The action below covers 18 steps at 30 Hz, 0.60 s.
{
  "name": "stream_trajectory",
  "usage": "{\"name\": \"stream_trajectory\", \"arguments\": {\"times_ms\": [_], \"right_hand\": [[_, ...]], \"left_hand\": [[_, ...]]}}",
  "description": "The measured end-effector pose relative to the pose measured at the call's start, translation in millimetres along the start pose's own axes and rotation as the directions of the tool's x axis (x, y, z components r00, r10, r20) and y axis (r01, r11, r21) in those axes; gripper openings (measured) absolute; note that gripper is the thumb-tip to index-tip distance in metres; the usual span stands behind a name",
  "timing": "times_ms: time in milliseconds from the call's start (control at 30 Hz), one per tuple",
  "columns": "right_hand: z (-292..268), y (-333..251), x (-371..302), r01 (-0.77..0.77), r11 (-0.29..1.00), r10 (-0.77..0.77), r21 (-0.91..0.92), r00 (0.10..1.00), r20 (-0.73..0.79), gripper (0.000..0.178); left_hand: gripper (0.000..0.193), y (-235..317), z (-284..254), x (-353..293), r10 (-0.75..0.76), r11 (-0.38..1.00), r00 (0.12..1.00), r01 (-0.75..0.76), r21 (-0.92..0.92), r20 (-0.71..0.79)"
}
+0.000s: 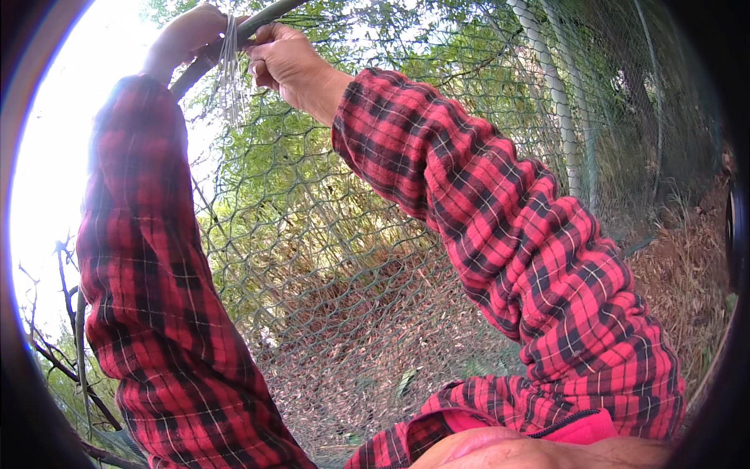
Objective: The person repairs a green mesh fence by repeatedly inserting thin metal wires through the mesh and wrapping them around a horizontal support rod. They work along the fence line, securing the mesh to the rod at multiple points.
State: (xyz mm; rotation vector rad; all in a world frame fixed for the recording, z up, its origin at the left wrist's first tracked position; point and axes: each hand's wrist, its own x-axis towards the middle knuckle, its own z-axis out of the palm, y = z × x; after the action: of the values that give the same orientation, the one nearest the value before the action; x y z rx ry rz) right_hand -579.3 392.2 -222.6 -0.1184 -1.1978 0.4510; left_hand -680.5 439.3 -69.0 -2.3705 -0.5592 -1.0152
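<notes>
Both my arms reach up to a dark pole [275,11] that slants across the top left. My left hand [194,33] is closed at the pole, beside a bundle of thin pale strands [230,74] that hangs down from its fingers. On the pole's other side, my right hand [287,64] is bent at the wrist, thumb and fingers pinched together close to the strands. Whatever lies between those fingertips is too small to make out. Green netting [312,203] with wide diamond meshes spreads below and behind both hands.
Pale upright posts [556,102] stand at the right with finer mesh beside them. Bare dark branches [70,367] poke in at the lower left. Beyond the netting, dry leaf litter [336,375] covers a slope with green bushes and tall stems.
</notes>
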Motion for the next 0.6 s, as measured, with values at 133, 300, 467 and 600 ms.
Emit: {"name": "stream_trajectory", "arguments": {"times_ms": [133, 300, 467, 600], "right_hand": [[-0.4, -2.8, -4.9, 0.0, 1.0, 0.001, 0.017, 1.0, -0.009, 0.011], [6.2, -18.2, -4.5, -0.105, 0.976, 0.105, -0.19, 0.994, -0.006, 0.02], [16.5, -41.8, -3.9, -0.05, 0.793, 0.223, -0.608, 0.951, 0.213, 0.034], [4.2, -61.5, -16.4, 0.149, 0.423, 0.334, -0.894, 0.891, 0.306, 0.034]], "left_hand": [[0.028, -42.7, 10.0, 18.9, 0.041, 0.912, 0.988, 0.022, -0.409, 0.146], [0.026, -43.0, 28.8, -1.9, -0.013, 0.643, 0.988, -0.109, -0.758, -0.154], [0.03, -18.7, 8.2, -51.4, 0.176, 0.826, 0.97, -0.237, -0.511, -0.166], [0.032, 0.3, 17.9, -48.5, -0.099, 0.964, 0.941, 0.01, -0.265, -0.324]]}}
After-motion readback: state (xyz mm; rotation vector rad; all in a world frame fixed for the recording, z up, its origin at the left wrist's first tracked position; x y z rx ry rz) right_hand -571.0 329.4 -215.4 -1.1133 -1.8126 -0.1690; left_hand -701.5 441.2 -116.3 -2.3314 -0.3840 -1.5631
